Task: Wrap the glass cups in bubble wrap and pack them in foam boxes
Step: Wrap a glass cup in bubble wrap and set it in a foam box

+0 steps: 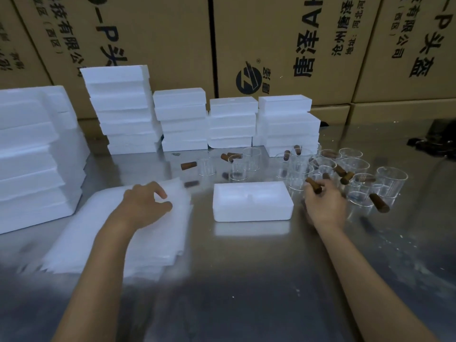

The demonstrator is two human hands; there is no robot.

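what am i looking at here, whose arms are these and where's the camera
There is no machine here. One camera worn on a person's head looks down at their two bare arms over a steel table. The left hand rests on a stack of bubble wrap sheets, fingers loosely curled. The right hand closes its grip on the brown handle of a glass cup among many clear cups. An open foam box waits between the hands; more foam boxes are stacked behind, before cardboard cartons.

left hand (145,206): fingers curled, palm down | right hand (323,206): gripping
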